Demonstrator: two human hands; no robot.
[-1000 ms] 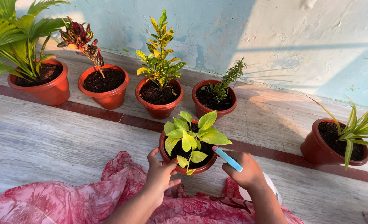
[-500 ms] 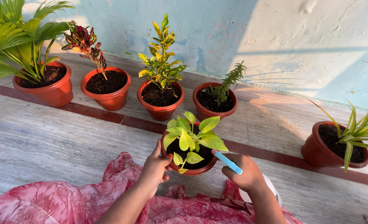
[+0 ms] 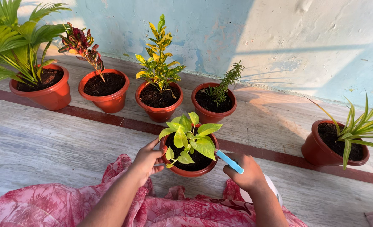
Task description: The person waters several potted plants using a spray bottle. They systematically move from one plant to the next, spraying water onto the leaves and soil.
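A terracotta-coloured pot (image 3: pixel 189 170) with a light green leafy plant (image 3: pixel 189 136) stands on the floor right in front of me. My left hand (image 3: pixel 146 160) grips its left rim and side. My right hand (image 3: pixel 247 174) sits just right of the pot, closed around a white spray bottle (image 3: pixel 270 189) with a light blue trigger (image 3: pixel 229 162) that points toward the plant. Most of the bottle is hidden under my hand.
Along the pale blue wall stand more pots: a palm (image 3: pixel 41 90), a red-leaved plant (image 3: pixel 104 92), a yellow-green croton (image 3: pixel 159 101), a small spiky plant (image 3: pixel 213 103). A striped-leaf plant's pot (image 3: pixel 333 147) stands at right. Pink patterned cloth (image 3: pixel 60 206) covers my lap.
My left hand has slid from the pot's near rim round to its left side, and the plant's leaves have turned with the pot. The right hand with the bottle has stayed almost still.
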